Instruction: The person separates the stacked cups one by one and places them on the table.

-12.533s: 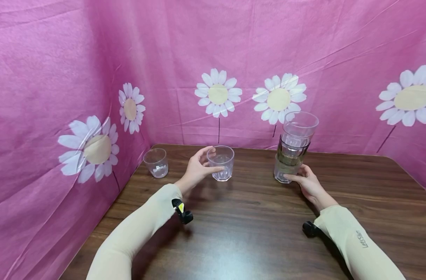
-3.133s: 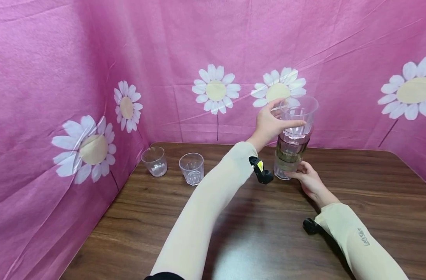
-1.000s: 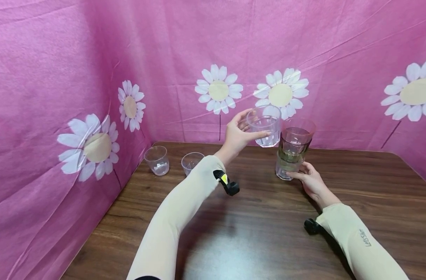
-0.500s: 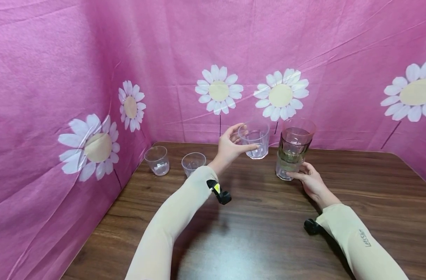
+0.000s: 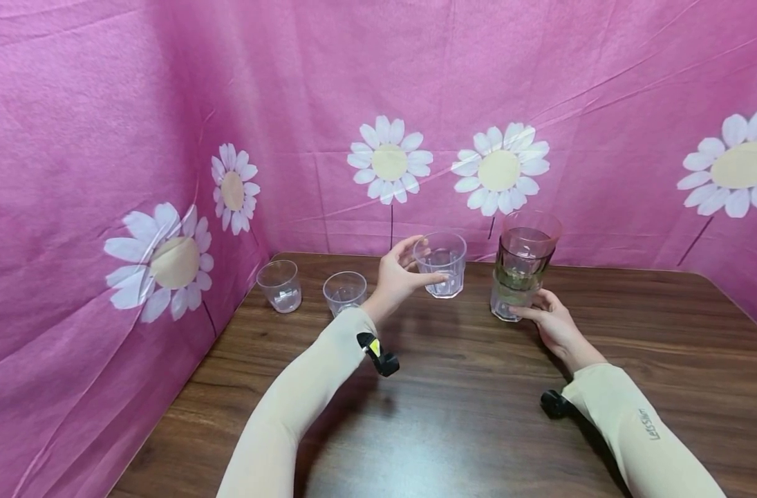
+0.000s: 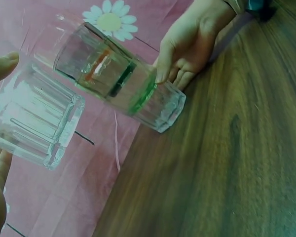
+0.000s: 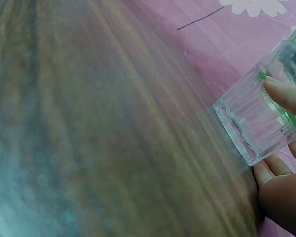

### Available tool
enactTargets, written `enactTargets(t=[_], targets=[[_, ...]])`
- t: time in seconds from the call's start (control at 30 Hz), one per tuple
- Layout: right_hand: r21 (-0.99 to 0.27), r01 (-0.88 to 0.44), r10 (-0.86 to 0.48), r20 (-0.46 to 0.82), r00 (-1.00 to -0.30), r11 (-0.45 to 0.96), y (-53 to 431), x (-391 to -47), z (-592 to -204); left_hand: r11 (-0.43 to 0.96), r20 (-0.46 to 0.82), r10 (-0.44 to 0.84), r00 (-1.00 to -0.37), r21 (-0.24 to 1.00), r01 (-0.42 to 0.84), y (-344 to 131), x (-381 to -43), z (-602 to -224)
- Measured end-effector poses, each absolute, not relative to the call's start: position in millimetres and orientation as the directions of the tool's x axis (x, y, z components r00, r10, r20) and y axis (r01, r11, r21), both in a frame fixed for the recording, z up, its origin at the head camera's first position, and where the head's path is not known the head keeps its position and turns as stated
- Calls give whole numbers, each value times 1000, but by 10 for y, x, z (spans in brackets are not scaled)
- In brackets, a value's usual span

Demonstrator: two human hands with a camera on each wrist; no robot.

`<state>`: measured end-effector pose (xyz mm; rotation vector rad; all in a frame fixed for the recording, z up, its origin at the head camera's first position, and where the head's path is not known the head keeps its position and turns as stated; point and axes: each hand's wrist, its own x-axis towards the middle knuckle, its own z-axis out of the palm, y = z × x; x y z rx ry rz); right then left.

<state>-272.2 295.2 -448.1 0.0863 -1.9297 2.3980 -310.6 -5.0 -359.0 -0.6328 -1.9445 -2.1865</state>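
Note:
In the head view my left hand holds a clear faceted drinking glass between thumb and fingers. It is upright and seems slightly above the table, left of a stack of nested glasses. My right hand grips the clear bottom glass of that stack, thumb in front. Green, dark grey and pinkish glasses sit above it, the pinkish one on top. The left wrist view shows the held glass apart from the stack.
Two clear glasses stand at the table's back left: one near the corner, the other partly behind my left forearm. The brown wooden table meets a pink curtain with daisies at the back and sides.
My left hand has lifted the clear glass off the stack's top, then moved it left and down. Earlier, a second glass was set down at back left. The right hand stays put.

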Motion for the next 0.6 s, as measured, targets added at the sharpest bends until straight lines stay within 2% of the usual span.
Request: enactTargets(t=[0.6], targets=[[-977, -43, 10, 42, -999, -211, 2948, -2699, -4441, -110, 389, 134, -912, 920, 376, -356, -3034, -3842]])
